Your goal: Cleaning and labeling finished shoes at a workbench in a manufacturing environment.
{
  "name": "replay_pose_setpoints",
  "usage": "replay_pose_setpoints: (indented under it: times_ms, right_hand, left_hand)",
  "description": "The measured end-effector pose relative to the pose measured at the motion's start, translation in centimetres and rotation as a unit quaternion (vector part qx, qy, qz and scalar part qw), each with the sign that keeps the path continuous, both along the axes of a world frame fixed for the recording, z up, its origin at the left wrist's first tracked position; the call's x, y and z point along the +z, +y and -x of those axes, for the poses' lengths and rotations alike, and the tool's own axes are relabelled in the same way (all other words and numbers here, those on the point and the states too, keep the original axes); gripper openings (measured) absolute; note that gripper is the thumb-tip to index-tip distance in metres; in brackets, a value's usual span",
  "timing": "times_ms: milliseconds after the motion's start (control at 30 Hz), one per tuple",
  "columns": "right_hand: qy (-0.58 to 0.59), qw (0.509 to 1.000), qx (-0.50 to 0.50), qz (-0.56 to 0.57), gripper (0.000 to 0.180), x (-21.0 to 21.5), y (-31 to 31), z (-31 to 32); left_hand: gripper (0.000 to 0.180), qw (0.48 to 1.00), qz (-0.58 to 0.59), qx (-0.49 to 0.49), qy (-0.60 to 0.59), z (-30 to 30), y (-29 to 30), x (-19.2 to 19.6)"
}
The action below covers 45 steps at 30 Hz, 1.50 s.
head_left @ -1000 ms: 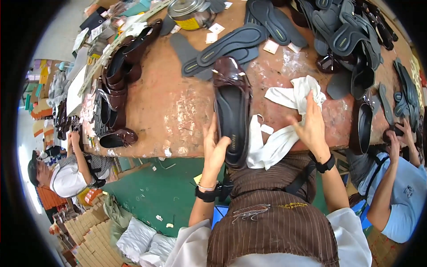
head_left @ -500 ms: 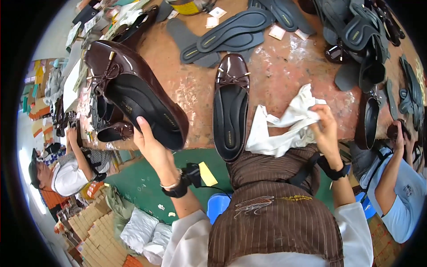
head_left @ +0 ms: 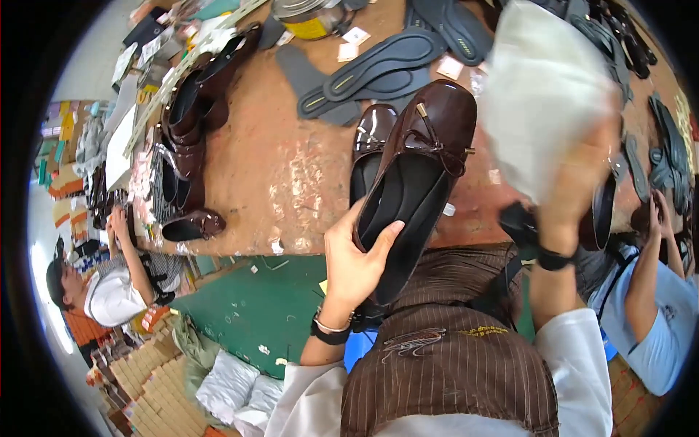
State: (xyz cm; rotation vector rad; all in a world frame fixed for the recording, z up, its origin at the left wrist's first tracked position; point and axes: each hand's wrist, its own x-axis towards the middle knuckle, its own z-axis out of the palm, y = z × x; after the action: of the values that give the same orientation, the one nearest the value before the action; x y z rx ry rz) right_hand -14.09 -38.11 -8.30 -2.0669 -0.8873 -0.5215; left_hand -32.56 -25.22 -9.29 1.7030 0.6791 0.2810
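Observation:
My left hand (head_left: 357,258) grips a glossy dark brown flat shoe (head_left: 419,171) by its heel, holding it up over the table edge with the bow toe pointing away. My right hand (head_left: 575,186) is raised beside it and clutches a crumpled white cloth (head_left: 542,91), which is blurred. A second matching brown shoe (head_left: 368,146) lies on the worn reddish table (head_left: 284,167) just left of the held one, partly hidden behind it.
Dark insoles (head_left: 393,62) and a tin can (head_left: 306,14) lie at the table's far side. More brown shoes (head_left: 186,131) are stacked at the left. One person (head_left: 109,284) works at the left, another in blue (head_left: 655,313) at the right. Cardboard boxes (head_left: 145,379) sit on the floor.
My left hand has brought the brown shoe from the left to the middle, in front of me. My right hand has lifted the white cloth off the table and up high.

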Motion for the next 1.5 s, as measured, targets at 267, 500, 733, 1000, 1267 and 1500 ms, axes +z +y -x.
replay_pose_setpoints:
  times_ms: [267,500,733,1000,1267,1500]
  right_hand:
    - [0.281,0.897,0.34,0.015,0.02,-0.1,-0.3,6.7]
    - [0.151,0.981,0.036,-0.116,0.03,1.4,2.9,0.4]
    - [0.255,0.963,0.062,-0.068,0.031,-1.0,-5.0,3.8]
    - [0.252,0.937,0.132,-0.201,0.028,-1.8,3.5,-0.8]
    - [0.061,0.977,0.11,0.172,0.012,-9.5,10.5,2.1]
    - [0.239,0.92,0.299,0.079,0.022,-4.5,1.9,4.9]
  left_hand:
    - [0.02,0.995,-0.018,0.074,-0.059,0.9,1.8,0.2]
    - [0.022,0.995,0.004,0.078,-0.057,0.0,-0.4,2.1]
    - [0.028,0.973,0.119,0.191,-0.049,1.0,2.1,2.4]
    - [0.03,0.911,0.164,0.378,-0.016,4.3,5.8,-1.5]
    - [0.047,0.826,-0.475,0.179,0.245,6.5,10.7,-9.7]
    - [0.068,0.982,-0.115,-0.046,0.144,2.6,3.3,-6.6]
